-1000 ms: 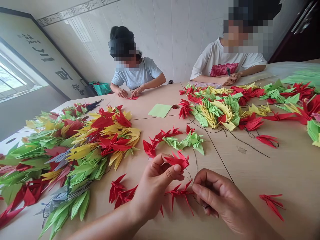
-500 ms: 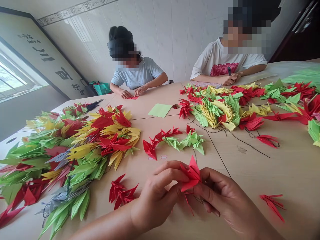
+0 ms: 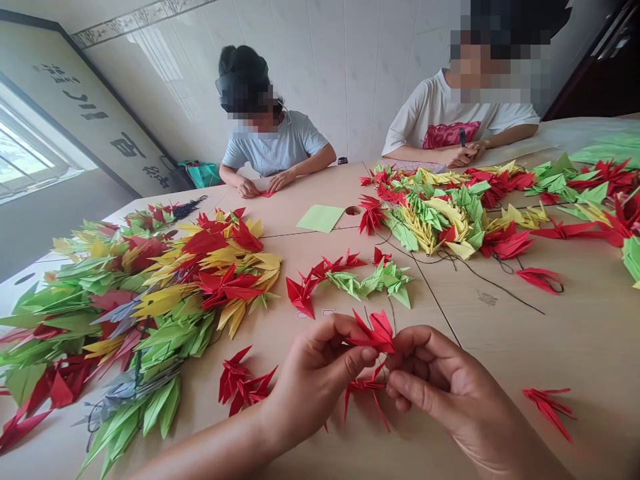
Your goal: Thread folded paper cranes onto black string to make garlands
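Observation:
My left hand (image 3: 320, 373) pinches a red folded paper piece (image 3: 376, 332) between thumb and fingers, above the table near the front. Close to the right edge of that piece is my right hand (image 3: 435, 373), its fingers curled and pressed together; what they hold, perhaps thread, is too small to name. A dark thread rises behind the red piece. Below it, partly hidden by my hands, hangs or lies another spiky red paper piece (image 3: 367, 385). Beyond my hands a curved string of red and green folded paper (image 3: 350, 280) lies on the table.
Large piles of folded paper lie at left (image 3: 165, 287) and back right (image 3: 440, 213). A green sheet (image 3: 321, 218) lies mid-table (image 3: 500, 347). Loose red pieces lie at left (image 3: 243, 383) and right (image 3: 550, 408). Two people sit across, one folding red paper, one holding a pen.
The red piece in my left hand has tilted, and my left thumb now lies along its front. My right hand has drawn slightly away from it. More of the red piece below shows.

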Motion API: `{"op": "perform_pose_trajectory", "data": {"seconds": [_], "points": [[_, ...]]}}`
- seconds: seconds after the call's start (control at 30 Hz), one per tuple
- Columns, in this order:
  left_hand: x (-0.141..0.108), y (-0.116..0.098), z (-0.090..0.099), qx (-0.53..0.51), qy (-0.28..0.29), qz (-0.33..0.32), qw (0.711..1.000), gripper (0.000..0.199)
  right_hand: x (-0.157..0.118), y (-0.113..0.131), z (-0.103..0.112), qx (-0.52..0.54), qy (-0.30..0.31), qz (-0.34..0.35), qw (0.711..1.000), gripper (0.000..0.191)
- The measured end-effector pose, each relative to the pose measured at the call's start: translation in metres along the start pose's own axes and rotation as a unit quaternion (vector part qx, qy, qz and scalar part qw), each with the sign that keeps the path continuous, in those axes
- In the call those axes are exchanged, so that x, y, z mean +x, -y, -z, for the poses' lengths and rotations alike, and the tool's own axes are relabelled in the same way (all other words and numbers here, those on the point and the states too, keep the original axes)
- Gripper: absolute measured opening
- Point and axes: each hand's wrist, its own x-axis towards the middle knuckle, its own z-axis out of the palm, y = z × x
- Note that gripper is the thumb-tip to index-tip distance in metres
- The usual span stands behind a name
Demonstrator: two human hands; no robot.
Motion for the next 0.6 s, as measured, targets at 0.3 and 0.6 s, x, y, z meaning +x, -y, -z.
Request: {"op": "perform_pose_trajectory", "data": {"seconds": [0.3, 0.6], "points": [[0.001, 0.0028, -0.0005, -0.102, -0.004, 0.095, 0.99, 0.019, -0.0038, -0.0055, -0.0006, -0.118, -0.072, 0.087, 0.987, 0.021], [-0.0005, 0.0032, -0.0031, -0.118, 0.019, 0.099, 0.988, 0.011, -0.0082, -0.0051, 0.0008, -0.218, -0.079, 0.195, 0.953, 0.01]]}}
